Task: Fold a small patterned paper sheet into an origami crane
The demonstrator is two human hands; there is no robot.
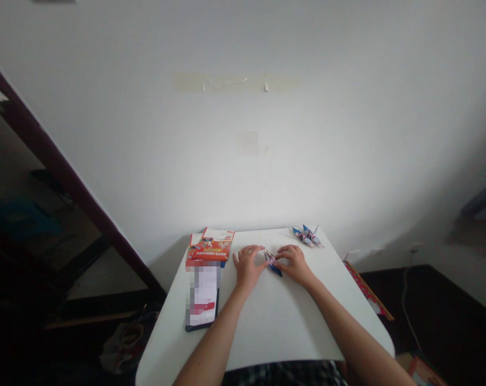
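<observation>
Between my hands, on the white table, is a small piece of folded paper (pixel 274 266) with a blue pointed end and a patterned, printed part. My left hand (pixel 248 268) is at its left side, fingers curled, its thumb tip pressed to the paper's edge. From the right, my right hand (pixel 296 265) pinches the same paper between thumb and fingers. Its blue tip points toward me. Similar folded paper pieces (pixel 306 236), blue and printed, lie side by side at the table's far right corner.
Red and white printed booklets (pixel 212 246) lie overlapped at the table's far left. Nearer to me is a phone (pixel 203 300) with its screen lit and blurred. The white table (pixel 275 327) stands against a pale wall (pixel 267 182). A dark-framed opening (pixel 82 193) is at left.
</observation>
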